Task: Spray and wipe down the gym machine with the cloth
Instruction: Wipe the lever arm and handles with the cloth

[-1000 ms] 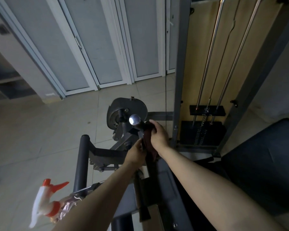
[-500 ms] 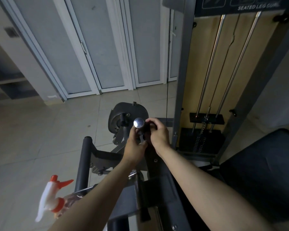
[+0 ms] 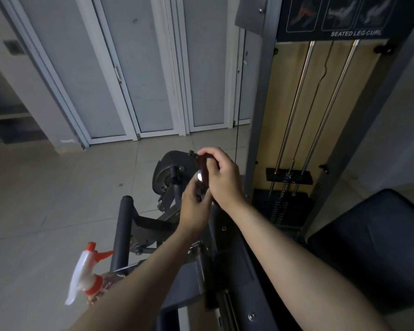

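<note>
cloth [image 3: 203, 166] dark red, bunched over handle end | spray bottle [image 3: 86, 275] (orange trigger) lower left

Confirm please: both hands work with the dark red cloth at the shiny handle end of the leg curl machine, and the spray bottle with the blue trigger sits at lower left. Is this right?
Almost. The head view shows the spray bottle at lower left with an orange-red trigger and collar, not blue. The rest holds: the left hand and right hand work the dark red cloth at the shiny handle end.
</note>
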Motion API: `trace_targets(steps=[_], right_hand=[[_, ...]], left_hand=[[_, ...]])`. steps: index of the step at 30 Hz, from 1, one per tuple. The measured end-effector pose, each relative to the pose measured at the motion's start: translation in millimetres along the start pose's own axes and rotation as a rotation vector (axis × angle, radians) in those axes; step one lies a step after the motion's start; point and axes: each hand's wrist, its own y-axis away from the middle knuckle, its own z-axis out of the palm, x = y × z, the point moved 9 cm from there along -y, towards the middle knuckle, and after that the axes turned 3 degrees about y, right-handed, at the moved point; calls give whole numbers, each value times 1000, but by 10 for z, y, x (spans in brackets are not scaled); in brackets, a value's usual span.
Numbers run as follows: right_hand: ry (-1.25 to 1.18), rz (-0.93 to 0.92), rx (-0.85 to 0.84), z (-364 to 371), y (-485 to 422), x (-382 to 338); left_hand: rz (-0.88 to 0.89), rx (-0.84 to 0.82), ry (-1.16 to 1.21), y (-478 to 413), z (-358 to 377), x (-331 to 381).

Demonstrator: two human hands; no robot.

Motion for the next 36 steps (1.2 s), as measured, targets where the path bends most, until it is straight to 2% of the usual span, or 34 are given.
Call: trace_targets(steps=[5, 9, 11, 13, 16, 19, 21, 24, 26, 29, 31, 34, 36], right_hand=[[23, -54, 20, 13, -35, -80], [106, -131, -56, -23, -68, -126], [145, -67, -110, -5, -101, -2], [100, 124, -159, 49, -68, 259], [-98, 420, -120, 94, 138, 616], [-209, 492, -99, 83, 309, 728], [-278, 489, -102, 84, 359, 778], [-251, 501, -112, 83, 382, 880], [-281, 526, -117, 90, 410, 943], [-359, 534, -116, 101, 452, 910], [-392, 542, -113, 119, 452, 907], [-370, 543, -133, 136, 435, 897], [-233, 538, -121, 91, 415, 911]], left_hand=[[-6, 242, -22, 22, -286, 101], [-127, 422, 179, 9, -514, -17], [-200, 496, 281, -29, -584, -80], [-217, 432, 343, -75, -502, -35], [-142, 203, 337, -26, -218, 126], [-72, 38, 238, 12, 52, 249], [-39, 46, 95, -67, 80, 315], [-13, 99, -71, -242, 25, 302], [-24, 138, -126, -286, -12, 255], [-56, 241, -56, -312, -61, 245], [-156, 269, 85, -374, -108, 119], [-391, 225, 348, -431, -206, -280], [-456, 164, 348, -357, -246, -488]])
